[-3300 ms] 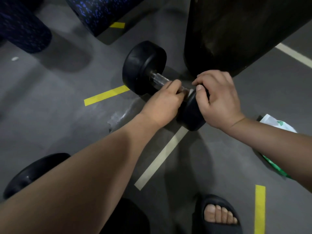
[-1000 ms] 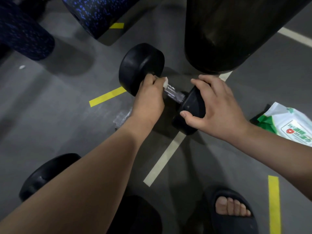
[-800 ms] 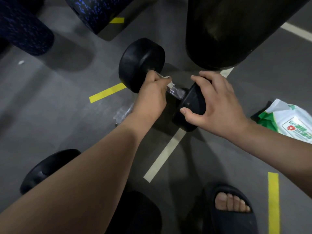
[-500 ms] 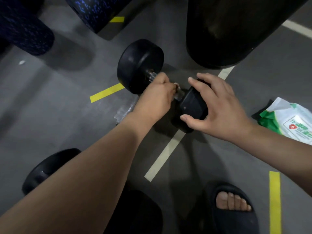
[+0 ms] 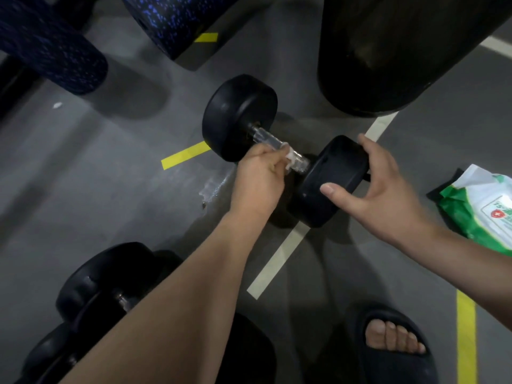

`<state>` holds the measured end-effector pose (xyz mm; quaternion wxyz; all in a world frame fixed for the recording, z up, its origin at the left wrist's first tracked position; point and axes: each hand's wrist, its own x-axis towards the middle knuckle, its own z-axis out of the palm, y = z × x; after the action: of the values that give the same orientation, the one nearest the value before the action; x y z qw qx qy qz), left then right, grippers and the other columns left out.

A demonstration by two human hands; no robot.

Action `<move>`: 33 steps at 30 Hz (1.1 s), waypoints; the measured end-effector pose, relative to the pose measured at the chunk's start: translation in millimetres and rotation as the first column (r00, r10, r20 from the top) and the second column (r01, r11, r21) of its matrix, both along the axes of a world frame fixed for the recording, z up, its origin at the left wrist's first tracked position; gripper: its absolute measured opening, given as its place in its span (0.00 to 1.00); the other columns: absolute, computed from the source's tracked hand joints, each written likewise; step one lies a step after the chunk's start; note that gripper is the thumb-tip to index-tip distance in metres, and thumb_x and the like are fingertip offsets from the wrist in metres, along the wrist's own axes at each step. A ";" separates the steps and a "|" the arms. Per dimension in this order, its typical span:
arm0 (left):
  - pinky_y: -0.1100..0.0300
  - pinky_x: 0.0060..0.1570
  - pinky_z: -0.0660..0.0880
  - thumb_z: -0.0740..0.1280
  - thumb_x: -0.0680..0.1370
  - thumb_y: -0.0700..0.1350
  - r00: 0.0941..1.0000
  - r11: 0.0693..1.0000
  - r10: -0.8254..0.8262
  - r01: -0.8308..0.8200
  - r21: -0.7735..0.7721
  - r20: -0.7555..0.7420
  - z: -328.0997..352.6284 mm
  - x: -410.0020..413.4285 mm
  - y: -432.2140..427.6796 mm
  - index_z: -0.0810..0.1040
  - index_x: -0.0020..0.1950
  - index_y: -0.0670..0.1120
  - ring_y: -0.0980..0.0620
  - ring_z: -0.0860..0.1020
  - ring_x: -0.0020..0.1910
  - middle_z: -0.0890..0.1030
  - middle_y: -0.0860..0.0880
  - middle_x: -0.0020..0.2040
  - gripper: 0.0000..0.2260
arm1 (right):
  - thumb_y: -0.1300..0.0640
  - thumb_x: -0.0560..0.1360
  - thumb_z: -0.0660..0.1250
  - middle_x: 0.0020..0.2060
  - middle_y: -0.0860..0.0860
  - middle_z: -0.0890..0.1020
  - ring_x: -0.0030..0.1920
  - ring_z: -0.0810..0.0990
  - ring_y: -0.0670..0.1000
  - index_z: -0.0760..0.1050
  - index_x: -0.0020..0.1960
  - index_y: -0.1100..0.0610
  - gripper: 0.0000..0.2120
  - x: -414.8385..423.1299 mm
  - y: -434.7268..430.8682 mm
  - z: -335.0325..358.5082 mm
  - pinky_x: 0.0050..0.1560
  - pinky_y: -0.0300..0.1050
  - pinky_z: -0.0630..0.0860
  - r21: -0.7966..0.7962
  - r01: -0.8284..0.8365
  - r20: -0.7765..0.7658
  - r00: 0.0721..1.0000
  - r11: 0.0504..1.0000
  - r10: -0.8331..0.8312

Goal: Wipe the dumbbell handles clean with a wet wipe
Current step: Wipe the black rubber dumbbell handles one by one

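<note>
A black dumbbell point(image 5: 238, 115) lies on the grey floor with its chrome handle point(image 5: 267, 138) partly bare. My left hand point(image 5: 259, 178) pinches a white wet wipe point(image 5: 288, 160) against the near part of the handle. My right hand point(image 5: 388, 189) grips the dumbbell's near weight head point(image 5: 332, 176), thumb on its front rim and fingers over the back. The far head stands free.
A green and white wet wipe pack point(image 5: 482, 212) lies on the floor at the right. A second black dumbbell point(image 5: 105, 284) sits at the lower left. Blue-speckled foam rollers point(image 5: 55, 51) and a big black punching bag point(image 5: 388, 51) stand behind. My sandalled foot point(image 5: 393, 345) is below.
My left hand slid the wipe along the handle from the far head towards the near head. My right hand kept its hold on the near head.
</note>
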<state>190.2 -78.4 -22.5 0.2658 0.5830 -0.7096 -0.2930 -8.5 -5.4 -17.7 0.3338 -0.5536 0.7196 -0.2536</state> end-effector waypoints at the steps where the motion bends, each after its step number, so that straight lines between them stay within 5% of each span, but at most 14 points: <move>1: 0.78 0.55 0.68 0.69 0.80 0.36 0.999 0.999 0.039 -0.039 0.002 -0.015 -1.1 0.7 2.1 0.84 0.62 0.41 0.58 0.77 0.50 0.78 0.50 0.52 0.11 | 0.21 0.63 0.65 0.76 0.47 0.62 0.73 0.67 0.49 0.53 0.80 0.47 0.55 2.0 1.8 0.4 0.72 0.48 0.68 -0.016 -0.008 -0.017 1.000 1.000 0.008; 7: 0.66 0.56 0.76 0.66 0.82 0.38 0.977 0.978 -0.208 0.209 -0.012 0.049 -0.9 8.8 11.4 0.84 0.59 0.39 0.56 0.80 0.48 0.78 0.51 0.47 0.10 | 0.24 0.62 0.70 0.76 0.48 0.61 0.75 0.61 0.45 0.55 0.80 0.52 0.56 13.4 7.2 -0.2 0.74 0.41 0.60 -0.073 -0.081 -0.050 0.996 0.994 0.077; 9: 0.62 0.56 0.78 0.67 0.81 0.39 0.990 0.991 -0.123 0.125 -0.035 0.075 -1.4 15.2 7.6 0.84 0.60 0.40 0.56 0.80 0.47 0.79 0.50 0.47 0.10 | 0.26 0.63 0.68 0.76 0.46 0.60 0.76 0.59 0.44 0.55 0.80 0.50 0.54 12.0 7.9 -1.4 0.75 0.42 0.60 -0.066 -0.102 0.000 0.995 0.993 0.102; 12: 0.68 0.51 0.71 0.65 0.82 0.39 0.993 0.996 0.091 -0.092 0.013 0.079 0.3 22.3 1.9 0.84 0.57 0.40 0.57 0.77 0.48 0.81 0.47 0.50 0.09 | 0.28 0.68 0.63 0.77 0.47 0.60 0.77 0.58 0.43 0.54 0.81 0.49 0.48 11.0 7.4 -2.8 0.77 0.44 0.59 -0.056 -0.100 0.038 0.994 0.993 0.102; 14: 0.68 0.49 0.67 0.64 0.82 0.39 0.991 1.000 0.024 -0.024 0.004 0.131 -3.0 21.1 5.2 0.84 0.57 0.40 0.49 0.77 0.49 0.81 0.42 0.52 0.10 | 0.29 0.69 0.62 0.76 0.47 0.60 0.75 0.59 0.40 0.54 0.80 0.49 0.47 13.0 5.3 -3.6 0.75 0.38 0.58 -0.043 -0.087 0.045 0.995 0.995 0.089; 17: 0.61 0.54 0.76 0.65 0.83 0.41 0.979 0.985 -0.174 0.173 0.021 0.102 -6.7 16.0 16.4 0.84 0.60 0.39 0.50 0.79 0.46 0.78 0.45 0.48 0.11 | 0.30 0.67 0.64 0.75 0.48 0.62 0.69 0.59 0.36 0.55 0.80 0.51 0.48 14.8 0.8 -3.5 0.67 0.26 0.55 -0.035 -0.096 0.043 0.994 0.995 0.097; 19: 0.58 0.55 0.78 0.65 0.82 0.42 0.982 0.987 -0.162 0.163 -0.001 0.099 -5.1 14.3 15.5 0.83 0.62 0.41 0.49 0.80 0.46 0.78 0.46 0.48 0.12 | 0.30 0.67 0.64 0.74 0.50 0.62 0.68 0.59 0.35 0.56 0.80 0.53 0.49 13.7 -0.8 -3.5 0.64 0.21 0.53 -0.036 -0.117 0.033 0.992 0.992 0.118; 21: 0.68 0.56 0.75 0.65 0.83 0.40 0.998 1.000 -0.025 0.024 0.016 0.058 -3.8 15.5 10.4 0.83 0.62 0.39 0.58 0.80 0.48 0.78 0.49 0.47 0.12 | 0.30 0.66 0.65 0.74 0.52 0.63 0.68 0.58 0.35 0.56 0.80 0.55 0.51 13.0 -1.2 -2.6 0.63 0.18 0.52 -0.041 -0.132 0.030 0.991 0.990 0.133; 24: 0.81 0.51 0.63 0.65 0.82 0.38 0.985 0.991 0.131 -0.131 -0.014 0.111 -1.7 16.8 5.9 0.81 0.62 0.36 0.62 0.78 0.48 0.79 0.48 0.48 0.11 | 0.30 0.66 0.65 0.74 0.53 0.63 0.68 0.58 0.37 0.56 0.80 0.57 0.52 13.6 -0.9 -1.4 0.64 0.18 0.51 -0.053 -0.145 0.026 0.989 0.988 0.147; 29: 0.61 0.50 0.69 0.63 0.82 0.39 0.931 0.984 -0.173 0.178 0.015 0.321 -1.5 24.1 11.6 0.79 0.66 0.43 0.42 0.77 0.54 0.79 0.40 0.58 0.13 | 0.30 0.66 0.65 0.73 0.50 0.62 0.71 0.60 0.39 0.56 0.80 0.55 0.51 16.0 3.2 3.6 0.70 0.26 0.55 -0.058 -0.188 -0.007 0.982 0.980 0.188; 33: 0.69 0.49 0.63 0.63 0.83 0.39 0.946 0.998 0.061 -0.061 -0.011 0.317 -4.2 40.6 -6.6 0.80 0.67 0.43 0.41 0.78 0.55 0.79 0.39 0.58 0.14 | 0.24 0.64 0.63 0.75 0.48 0.61 0.76 0.59 0.44 0.53 0.81 0.52 0.54 15.8 -4.1 10.5 0.73 0.36 0.57 0.031 -0.201 -0.030 0.979 0.979 0.202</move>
<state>230.9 -85.0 -26.7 0.1575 0.6440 -0.7251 -0.1865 7.3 -9.5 -7.3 0.3536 -0.6231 0.6686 -0.1990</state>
